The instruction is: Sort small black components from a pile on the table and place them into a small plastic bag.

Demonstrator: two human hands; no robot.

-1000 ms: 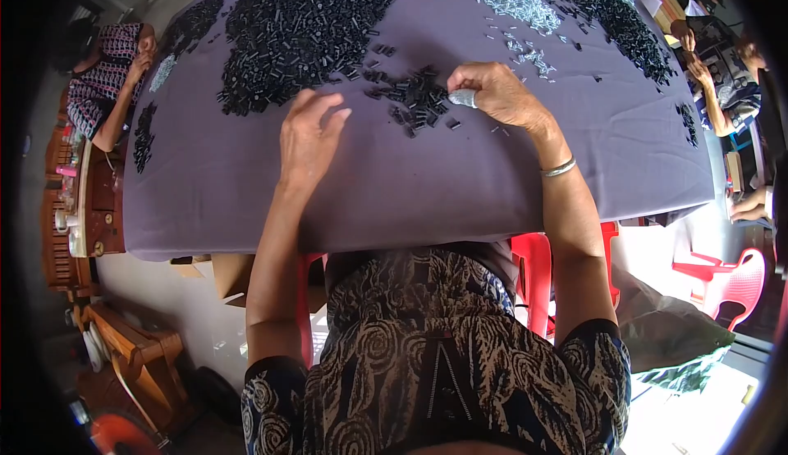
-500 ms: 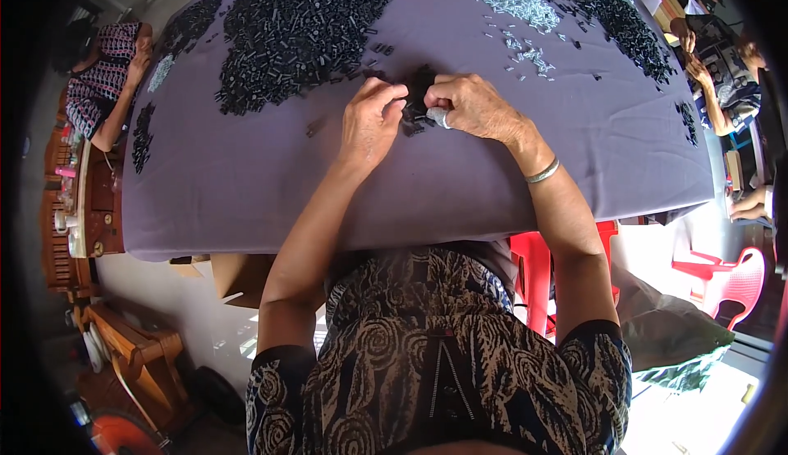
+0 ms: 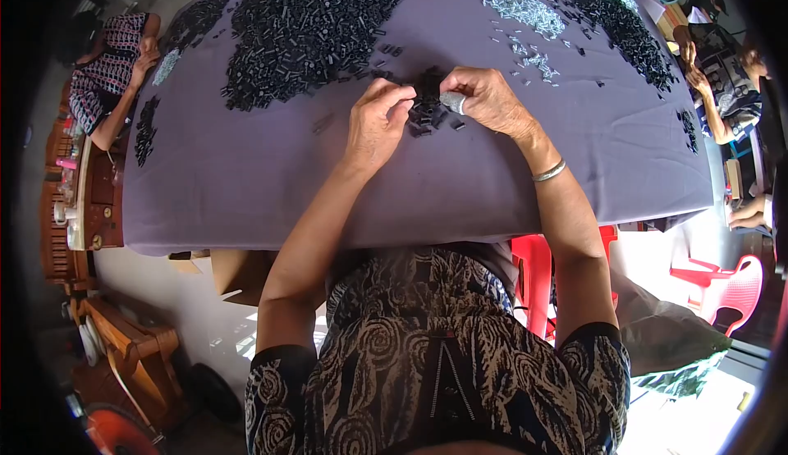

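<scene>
My left hand [image 3: 379, 123] is closed in a pinch just above the cloth, thumb and forefinger almost meeting. Whatever lies between those fingertips is too small to make out. Facing it, my right hand [image 3: 490, 102] is also pinched, with a whitish-grey cover [image 3: 452, 102] on one digit and a metal bangle [image 3: 549, 170] on the wrist. Its grip is hidden by the fingers. Between and beneath both hands lies a small heap of short black plastic pieces [image 3: 426, 116], partly covered by my fingers.
A large pile of black pieces [image 3: 312, 32] spreads beyond my left hand on the purple-grey tablecloth [image 3: 460, 196]. Clear pieces [image 3: 529, 14] and another black pile [image 3: 620, 32] lie far right. People sit at both sides, a person's hands [image 3: 146, 54] at left. Red plastic chair [image 3: 730, 283] stands lower right.
My right hand has shifted slightly right, widening the gap between my hands and showing more of the small black heap. My left hand stays pinched. The whole view has shifted slightly.
</scene>
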